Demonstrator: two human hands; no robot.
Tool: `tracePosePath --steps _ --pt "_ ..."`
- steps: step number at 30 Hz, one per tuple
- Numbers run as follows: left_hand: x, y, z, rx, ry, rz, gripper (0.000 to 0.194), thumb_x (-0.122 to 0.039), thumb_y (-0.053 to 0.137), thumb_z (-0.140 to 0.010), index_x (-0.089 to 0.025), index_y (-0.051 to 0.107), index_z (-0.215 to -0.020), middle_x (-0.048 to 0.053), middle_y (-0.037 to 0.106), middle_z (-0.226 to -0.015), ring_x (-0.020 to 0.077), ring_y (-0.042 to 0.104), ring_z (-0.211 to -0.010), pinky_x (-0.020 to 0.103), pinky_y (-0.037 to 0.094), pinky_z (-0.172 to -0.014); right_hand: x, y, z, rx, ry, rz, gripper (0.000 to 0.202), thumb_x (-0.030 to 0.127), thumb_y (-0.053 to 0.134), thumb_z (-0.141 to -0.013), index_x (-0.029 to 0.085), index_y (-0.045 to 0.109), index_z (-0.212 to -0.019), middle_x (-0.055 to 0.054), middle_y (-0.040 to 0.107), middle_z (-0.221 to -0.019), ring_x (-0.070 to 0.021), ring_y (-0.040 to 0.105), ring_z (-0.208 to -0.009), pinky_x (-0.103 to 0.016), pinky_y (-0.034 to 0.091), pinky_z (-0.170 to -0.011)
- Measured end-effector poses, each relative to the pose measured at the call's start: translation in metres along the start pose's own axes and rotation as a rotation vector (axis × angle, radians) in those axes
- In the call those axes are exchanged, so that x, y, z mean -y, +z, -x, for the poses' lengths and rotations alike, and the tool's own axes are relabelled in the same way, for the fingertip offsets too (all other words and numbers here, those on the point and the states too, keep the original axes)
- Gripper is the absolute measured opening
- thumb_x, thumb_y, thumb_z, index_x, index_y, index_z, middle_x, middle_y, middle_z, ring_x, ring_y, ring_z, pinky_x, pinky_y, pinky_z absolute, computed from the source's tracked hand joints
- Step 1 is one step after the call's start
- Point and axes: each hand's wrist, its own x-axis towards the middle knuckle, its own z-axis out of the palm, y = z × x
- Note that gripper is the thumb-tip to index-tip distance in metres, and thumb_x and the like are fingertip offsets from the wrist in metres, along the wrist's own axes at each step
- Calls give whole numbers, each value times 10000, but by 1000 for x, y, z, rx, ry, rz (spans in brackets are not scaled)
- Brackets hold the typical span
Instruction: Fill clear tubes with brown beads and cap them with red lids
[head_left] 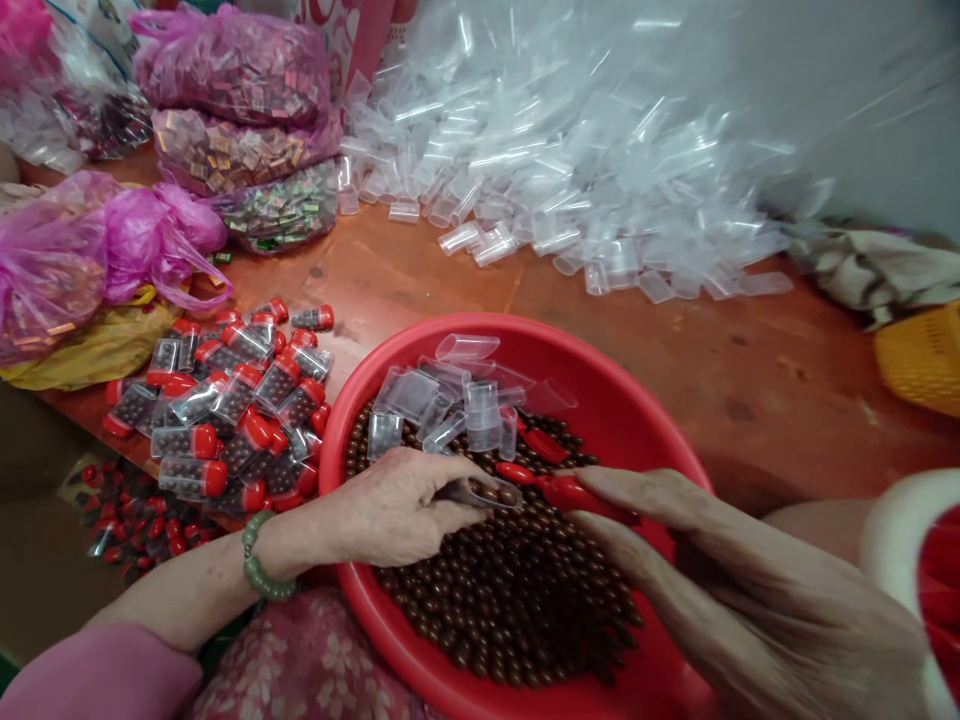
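Now | left grip pinches tube | right grip pinches red plastic | (bagged pieces illegible)

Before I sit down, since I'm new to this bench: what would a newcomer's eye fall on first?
Probably the big red basin front and centre, its bottom strewn with glossy brown balls. Next, I'd guess, the large heap of clear containers behind it, then the pile of red-capped ones to its left. Over the basin, the left hand holds a clear container with brown balls inside.
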Motion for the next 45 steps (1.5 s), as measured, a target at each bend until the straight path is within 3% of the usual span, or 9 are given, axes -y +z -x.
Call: tracePosePath --steps 6,10,15,21,27,31,33,37,45 --pt "1 0 1 11 -22 26 249 -156 513 -864 -155 679 -1049 31 687 -856 188 613 -833 302 480 -799 21 25 -7 90 -59 -201 256 126 671 -807 284 700 -1007 -14 727 -888 -185 685 -806 -323 582 -712" --pt "1 2 -1 48 -10 204 194 -170 558 -853 -166 684 -1000 6 668 -827 186 597 -873 308 477 -872 27 37 -4 16 -35 -208 320 74 679 -788 278 691 -1035 -21 731 -923 -188 684 -830 -342 585 -727" --pt "0 7 -4 146 52 359 191 -128 515 -860 -154 671 -968 6 626 -830 173 573 -880 335 445 -949 30 43 -1 -73 -17 -269 332 50 691 -767 279 690 -1007 3 744 -908 -183 704 -813 -329 606 -719" --pt "5 10 -5 97 -23 406 167 -118 510 -830 -149 613 -958 26 577 -835 183 544 -854 342 478 -838 27 42 0 -102 78 -243 243 106 704 -777 268 698 -959 17 744 -888 -160 712 -781 -286 609 -718" --pt "3 9 -4 125 -23 512 109 -75 502 -814 -161 568 -812 -4 529 -774 145 504 -764 294 449 -782 19 37 -1 32 -156 -36 370 67 657 -804 271 638 -1112 -15 722 -955 -169 693 -829 -296 581 -754" --pt "-2 4 -4 157 -105 602 192 -43 497 -834 -155 511 -679 -47 466 -648 86 427 -610 221 407 -683 14 38 -6 160 -366 242 602 360 696 -802 177 459 -1325 -135 671 -1062 -272 667 -919 -400 559 -778" --pt "-2 4 -5 153 -165 657 199 -35 486 -847 -145 517 -685 -38 497 -660 77 455 -612 199 406 -656 13 41 -10 157 -426 378 664 462 640 -815 132 411 -1344 -156 653 -1012 -290 655 -880 -420 549 -729" --pt "0 6 -9 152 -220 759 194 -6 495 -841 -127 532 -694 -22 546 -679 76 511 -654 193 428 -686 14 50 -14 99 -519 529 585 394 546 -846 73 401 -1313 -134 622 -903 -257 622 -758 -414 537 -663" --pt "-2 5 -10 189 -226 768 249 13 491 -850 -123 525 -644 -34 533 -645 61 499 -634 181 424 -691 11 49 -12 57 -585 507 574 359 590 -800 36 444 -1252 -151 605 -861 -266 606 -740 -409 532 -627"
